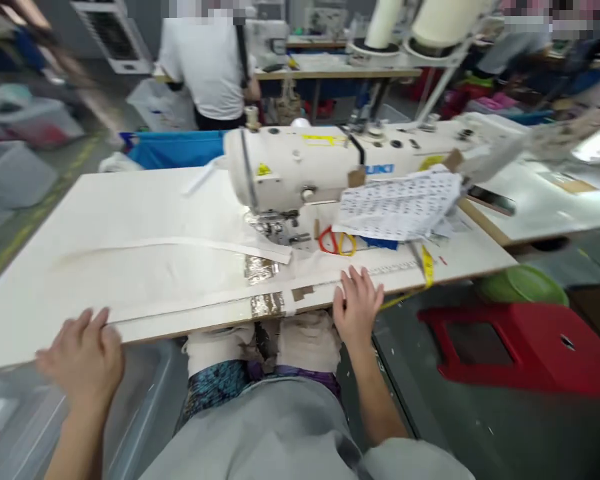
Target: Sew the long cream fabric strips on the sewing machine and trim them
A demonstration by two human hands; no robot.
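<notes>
My left hand (pixel 87 360) rests at the front left edge of the white table (pixel 130 213), its slightly blurred fingers spread over one end of a long white fabric strip (pixel 180 303). The strip runs along the table edge toward my right hand (pixel 357 307), whose fingers lie stretched out on the cloth near its other end. A second narrow white strip (pixel 200 245) curves across the table, its end close to the needle area of a white sewing machine (pixel 290 167). Shiny tape (pixel 267 304) is stuck to the table's front.
Scissors with red and yellow handles (pixel 347 244) lie by the machine, near a printed paper sheet (pixel 400 207) and a yellow measuring tape (pixel 427 267). A red stool (pixel 545 333) stands at right, a clear plastic bin (pixel 145 380) below left. A person (pixel 210 67) is ahead.
</notes>
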